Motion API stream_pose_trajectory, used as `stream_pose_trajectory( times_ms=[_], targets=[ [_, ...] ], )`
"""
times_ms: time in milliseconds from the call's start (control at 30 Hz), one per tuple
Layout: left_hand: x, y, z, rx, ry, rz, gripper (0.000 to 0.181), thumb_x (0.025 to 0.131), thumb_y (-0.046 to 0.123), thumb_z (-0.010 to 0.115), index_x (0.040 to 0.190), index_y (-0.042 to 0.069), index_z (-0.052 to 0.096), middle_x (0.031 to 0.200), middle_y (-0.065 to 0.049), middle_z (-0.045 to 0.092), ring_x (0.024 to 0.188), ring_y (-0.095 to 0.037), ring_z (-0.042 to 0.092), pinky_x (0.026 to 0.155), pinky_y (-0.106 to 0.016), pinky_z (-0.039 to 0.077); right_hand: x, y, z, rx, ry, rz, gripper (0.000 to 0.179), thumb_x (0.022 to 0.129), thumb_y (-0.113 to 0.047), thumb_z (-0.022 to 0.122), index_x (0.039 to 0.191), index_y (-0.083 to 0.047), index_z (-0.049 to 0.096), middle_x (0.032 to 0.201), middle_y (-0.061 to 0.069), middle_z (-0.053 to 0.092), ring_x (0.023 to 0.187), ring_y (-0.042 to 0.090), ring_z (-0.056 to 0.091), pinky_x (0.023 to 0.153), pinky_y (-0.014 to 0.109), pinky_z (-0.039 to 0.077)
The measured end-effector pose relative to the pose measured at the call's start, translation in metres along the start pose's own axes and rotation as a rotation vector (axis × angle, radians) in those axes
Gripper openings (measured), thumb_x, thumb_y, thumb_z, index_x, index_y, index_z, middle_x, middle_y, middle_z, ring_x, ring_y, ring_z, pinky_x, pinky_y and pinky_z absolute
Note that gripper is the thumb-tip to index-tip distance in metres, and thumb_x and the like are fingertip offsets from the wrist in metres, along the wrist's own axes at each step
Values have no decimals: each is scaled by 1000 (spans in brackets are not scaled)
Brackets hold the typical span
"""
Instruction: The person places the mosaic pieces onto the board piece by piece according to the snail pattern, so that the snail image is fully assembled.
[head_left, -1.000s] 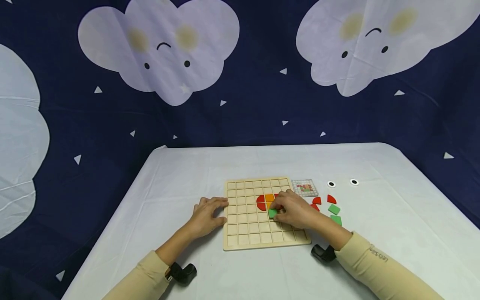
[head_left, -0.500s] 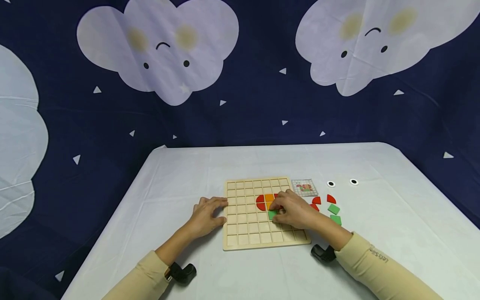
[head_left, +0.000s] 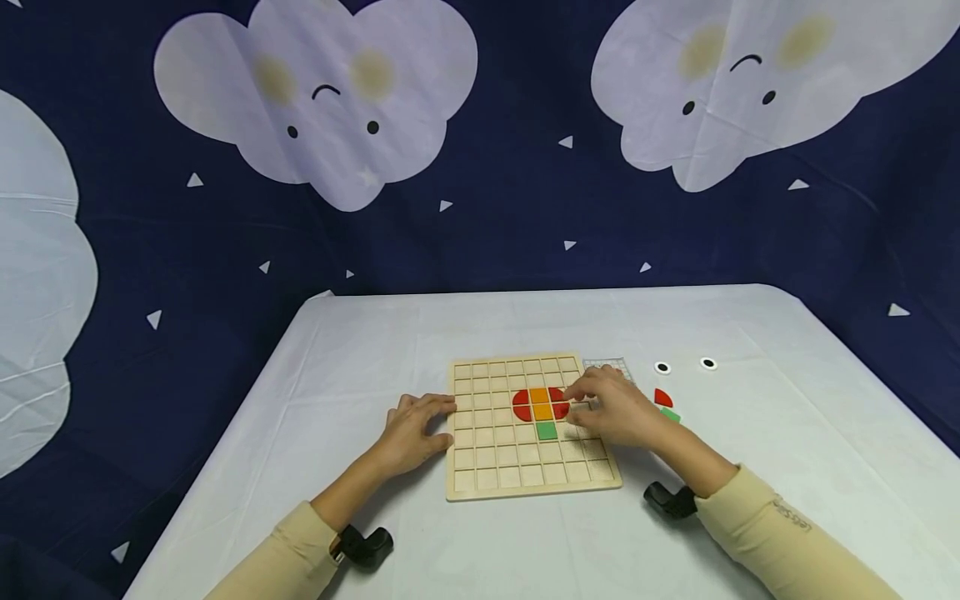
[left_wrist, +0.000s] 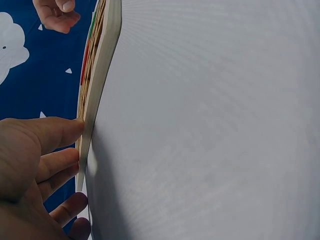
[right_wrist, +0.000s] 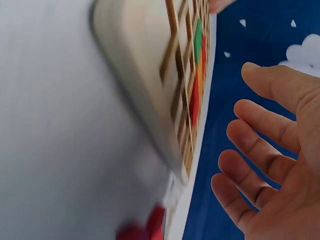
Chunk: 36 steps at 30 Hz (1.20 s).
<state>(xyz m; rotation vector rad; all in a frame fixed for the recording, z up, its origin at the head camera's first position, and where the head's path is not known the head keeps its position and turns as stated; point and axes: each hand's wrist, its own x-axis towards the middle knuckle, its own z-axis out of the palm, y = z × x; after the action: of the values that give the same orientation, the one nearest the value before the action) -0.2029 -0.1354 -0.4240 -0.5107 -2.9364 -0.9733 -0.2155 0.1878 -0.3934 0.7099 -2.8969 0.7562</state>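
A wooden grid board lies flat on the white table. In its cells sit a green square tile, orange tiles and red rounded pieces on either side of the orange. At the board's left edge rests my left hand, its fingertips touching the rim, as the left wrist view also shows. Over the board's right side hovers my right hand. The right wrist view shows the right hand's fingers spread, with nothing between them and apart from the board.
Right of the board lie a loose red quarter piece and a green tile, partly behind the right arm. Farther back are two white discs with black centres. A pattern card is mostly covered by the right hand.
My right hand has let go of the green tile, which stays in its cell below the orange ones, and has moved right. The left hand has not moved.
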Motion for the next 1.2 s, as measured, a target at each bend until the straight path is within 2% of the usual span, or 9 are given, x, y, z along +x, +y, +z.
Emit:
stream_pose_trajectory(
  times_ms=[200,233,467,667,967,1200],
  targets=[
    [0,0,0,-1,-2,-2,44,79,16,70,123,12,62,135,3,56,109,-20,42,86,-40,27,-8,27,-18,-40,55,95,27,80,-22,71,105,-11,70,97,1,63,92,19,50,81,38,42],
    [0,1,-1,-1,-3,-2,45,79,16,70,123,12,62,135,3,56,109,-20,42,86,-40,27,-10,32,-20,-49,59,120,28,81,-23,71,106,-11,70,97,2,63,92,20,50,76,36,41],
    [0,1,-2,-6,-7,-1,45,79,16,70,123,11,62,135,2,55,108,-20,42,86,-40,27,-21,66,-31,-63,63,270,35,80,-25,70,109,-5,68,101,12,63,93,25,50,75,38,41],
    [0,0,-1,3,-7,-2,45,79,16,70,123,12,62,135,3,55,109,-20,42,85,-39,28,-26,85,-34,-106,86,283,31,79,-20,70,104,-1,69,94,15,63,86,27,52,71,37,39],
    [0,0,-1,-2,-4,4,45,79,16,70,122,12,63,134,3,56,110,-21,42,85,-39,27,-30,97,-34,-128,87,275,31,77,-21,71,98,1,70,87,14,63,81,26,53,68,35,38],
    [0,-1,0,-3,1,12,45,78,16,70,122,12,63,134,3,56,109,-20,42,85,-39,28,-31,98,-34,-131,72,288,28,77,-18,70,98,1,69,90,17,65,86,30,55,74,44,41]
  ],
)
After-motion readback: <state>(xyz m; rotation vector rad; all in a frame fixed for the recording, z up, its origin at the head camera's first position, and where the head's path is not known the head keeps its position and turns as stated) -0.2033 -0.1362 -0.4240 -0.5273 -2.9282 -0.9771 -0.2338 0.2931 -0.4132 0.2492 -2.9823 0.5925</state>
